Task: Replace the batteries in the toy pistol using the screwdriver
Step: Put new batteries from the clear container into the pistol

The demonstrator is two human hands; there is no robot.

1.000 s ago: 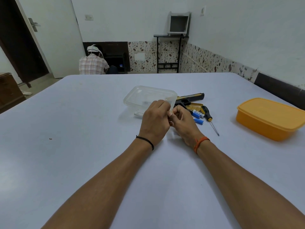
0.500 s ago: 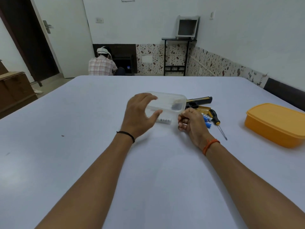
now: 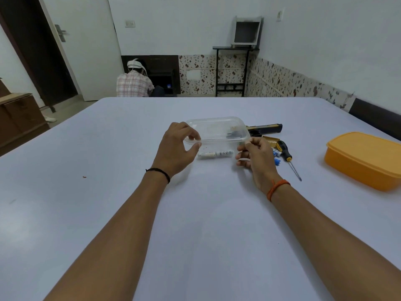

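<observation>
The black-and-gold toy pistol (image 3: 267, 129) lies on the table behind a clear plastic container (image 3: 217, 129). My left hand (image 3: 176, 148) pinches the container's left rim between thumb and fingers. My right hand (image 3: 255, 158) is curled at the container's right corner, with what looks like a pale scrap of wrap (image 3: 243, 159) across its fingers. A row of white batteries (image 3: 214, 153) lies on the table just in front of the container, between my hands. Blue batteries (image 3: 277, 158) and the screwdriver (image 3: 286, 151) lie right of my right hand, partly hidden by it.
A closed orange box (image 3: 366, 159) stands at the right edge of the table. A small gold cover piece (image 3: 271, 140) lies by the pistol. Something dark (image 3: 235, 134) lies inside the clear container. A person in a checked shirt (image 3: 133, 84) sits beyond the table's far edge.
My hands, pressed together over something small a second ago, have separated. The left went to the container's left rim; the right opened from a fist and rose to the container's right corner.
</observation>
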